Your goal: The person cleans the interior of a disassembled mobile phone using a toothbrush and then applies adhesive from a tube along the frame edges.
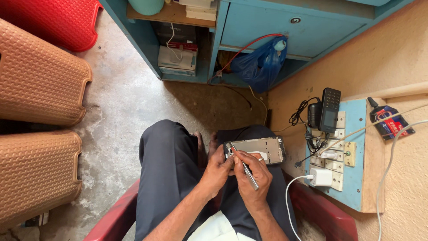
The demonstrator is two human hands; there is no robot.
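Two hands over my lap | left hand (pixel 217 169) clamps the opened phone frame (pixel 257 150) by its end | right hand (pixel 252 175) pinches metal tweezers (pixel 246 168), tip at the frame's corner | frame: light, stiff, likely fragile; I'd hold the edges.

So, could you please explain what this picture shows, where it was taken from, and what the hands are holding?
There is no machine here: a camera worn on a seated person's head looks down at their lap and two bare hands. The left hand holds an opened phone, its inner frame showing. The right hand holds a thin metal tool, with its tip at the phone's left end. To the right, a blue switchboard on the wall carries a small keypad phone, a white charger and cables. Brown plastic stools stand on the floor to the left, and a blue bag hangs from a cabinet ahead.
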